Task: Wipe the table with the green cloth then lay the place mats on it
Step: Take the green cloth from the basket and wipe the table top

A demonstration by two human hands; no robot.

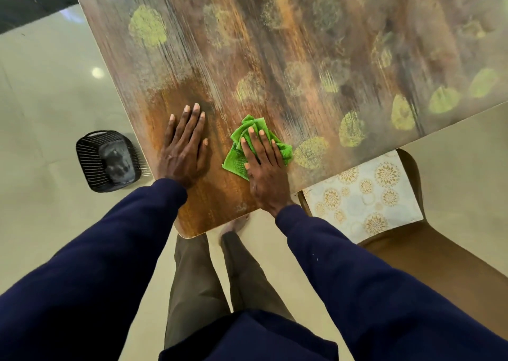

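Observation:
A crumpled green cloth [236, 155] lies on the near corner of the glossy brown table [275, 58], which has a pattern of green blotches. My right hand [265, 169] presses flat on the cloth with straight fingers. Just left of it, my left hand [184, 146] rests flat on the bare tabletop, fingers spread. A pale place mat [365, 195] with gold flower circles lies on a chair seat, partly under the table's right edge.
A brown chair [439, 250] stands at the right, tucked against the table. A black slatted basket [111, 161] sits on the cream tiled floor [41, 113] left of the table corner. My legs stand below the corner.

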